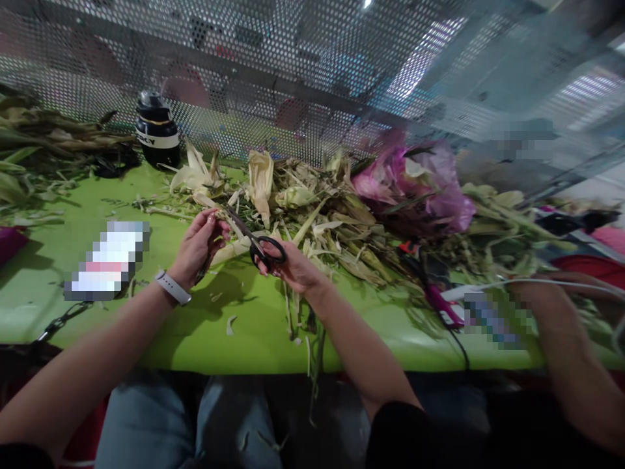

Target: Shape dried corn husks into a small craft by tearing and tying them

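We see right hand [293, 266] over green counter [254, 326], fingers through black handles of scissors [256, 242], grip closed on them; blades point up-left toward left hand [198, 247]. Left hand, white watch [172, 287] on wrist, pinches pale husk strip [232, 249] beside blades. Husk pile [322, 228] just behind hands, purple flowers [415, 185] further right, black jar [157, 133] at back left. Another person's arm [561, 326] rests at right edge.

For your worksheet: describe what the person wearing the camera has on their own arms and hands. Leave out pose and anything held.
The left hand and right hand are bare, without gloves. A pale grey watch strap circles the left wrist. Both forearms are uncovered; dark sleeve edges show only near the frame's bottom.
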A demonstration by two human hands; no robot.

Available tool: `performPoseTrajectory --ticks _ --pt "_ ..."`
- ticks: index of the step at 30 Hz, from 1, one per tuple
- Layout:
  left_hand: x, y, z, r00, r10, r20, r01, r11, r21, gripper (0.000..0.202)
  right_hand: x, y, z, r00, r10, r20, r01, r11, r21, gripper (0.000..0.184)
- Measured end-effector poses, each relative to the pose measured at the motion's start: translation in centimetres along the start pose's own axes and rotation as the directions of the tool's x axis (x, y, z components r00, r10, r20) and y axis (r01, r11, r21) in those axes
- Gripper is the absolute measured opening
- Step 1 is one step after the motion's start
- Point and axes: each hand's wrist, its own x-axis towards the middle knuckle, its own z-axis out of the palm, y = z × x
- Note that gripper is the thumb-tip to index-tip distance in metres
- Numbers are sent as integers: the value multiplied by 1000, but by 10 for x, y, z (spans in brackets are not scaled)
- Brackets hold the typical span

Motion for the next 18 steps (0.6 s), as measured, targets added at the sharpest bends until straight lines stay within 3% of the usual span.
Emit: performPoseTrajectory --ticks 18 --pt "2 -8 -4 999 42 25 -44 995 88 18 4 7 13 997 -10 -77 9 1000 -11 47"
